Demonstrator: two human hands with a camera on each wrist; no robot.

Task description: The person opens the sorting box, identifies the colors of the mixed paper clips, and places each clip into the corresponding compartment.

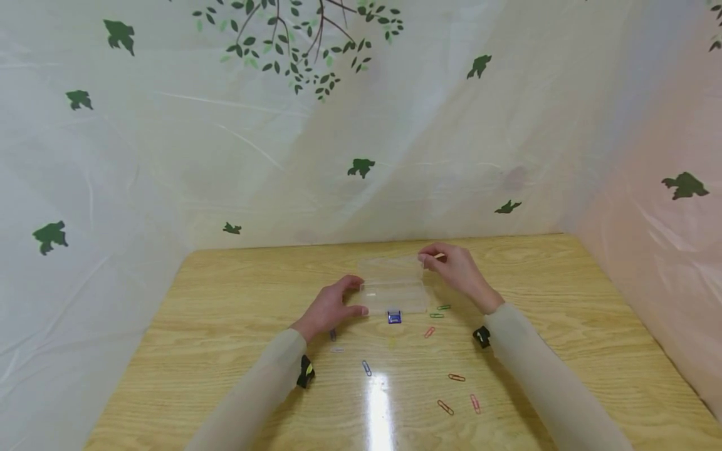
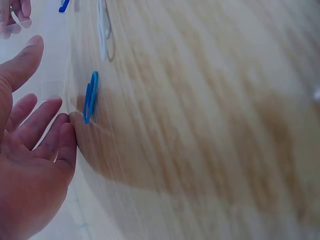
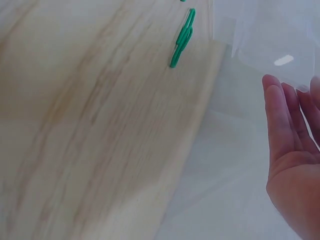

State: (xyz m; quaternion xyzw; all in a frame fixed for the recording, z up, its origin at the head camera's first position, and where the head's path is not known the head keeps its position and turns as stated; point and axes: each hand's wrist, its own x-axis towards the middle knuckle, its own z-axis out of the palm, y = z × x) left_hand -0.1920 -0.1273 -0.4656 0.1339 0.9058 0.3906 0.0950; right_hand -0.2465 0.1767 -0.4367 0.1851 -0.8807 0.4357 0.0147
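In front of you, the wood-grained desk (image 1: 237, 294) carries a bright streak of reflected light (image 1: 380, 407) at your near side. Scattered across it you see paper clips: two green ones (image 1: 437, 316), several red and pink ones (image 1: 457, 377), and a few blue ones (image 1: 366, 368). Pale sheeting (image 1: 254, 181) stands behind and on both sides, printed with dark green bird-like shapes (image 1: 361, 167) and a leafy branch (image 1: 322, 20) at your top edge.

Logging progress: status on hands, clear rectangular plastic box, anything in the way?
Right hand pinches clear plastic lid; left hand at left end of open box. Green looped paper clips near front right corner, apparently not blocking.
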